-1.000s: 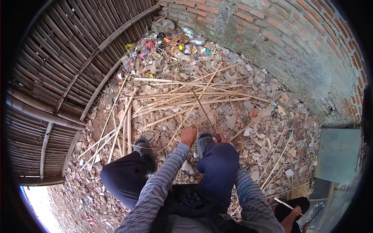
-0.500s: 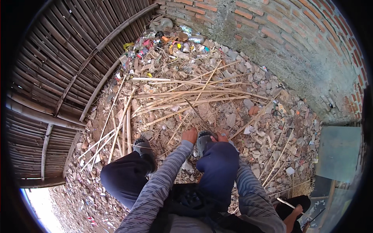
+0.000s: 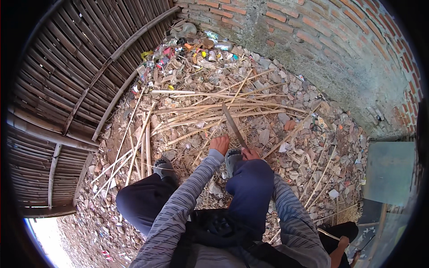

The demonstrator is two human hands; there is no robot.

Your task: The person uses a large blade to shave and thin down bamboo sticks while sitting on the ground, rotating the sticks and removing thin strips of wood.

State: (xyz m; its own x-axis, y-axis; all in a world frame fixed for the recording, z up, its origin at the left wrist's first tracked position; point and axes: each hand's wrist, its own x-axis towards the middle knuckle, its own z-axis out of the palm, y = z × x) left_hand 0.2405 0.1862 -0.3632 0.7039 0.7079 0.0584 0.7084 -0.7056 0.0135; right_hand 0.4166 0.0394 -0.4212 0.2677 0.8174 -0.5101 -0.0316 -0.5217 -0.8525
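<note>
Colourful wrappers (image 3: pixel 187 51) by brick wall (image 3: pixel 313 40), right hand (image 3: pixel 250 154) gripping blade (image 3: pixel 233 124)

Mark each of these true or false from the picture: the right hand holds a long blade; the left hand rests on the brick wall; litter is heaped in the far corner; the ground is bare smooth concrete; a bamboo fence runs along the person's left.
1. The right hand holds a long blade. True.
2. The left hand rests on the brick wall. False: it is low among the bamboo strips on the ground, far from the wall.
3. Litter is heaped in the far corner. True.
4. The ground is bare smooth concrete. False: it is covered with rubble and dry strips.
5. A bamboo fence runs along the person's left. True.
</note>
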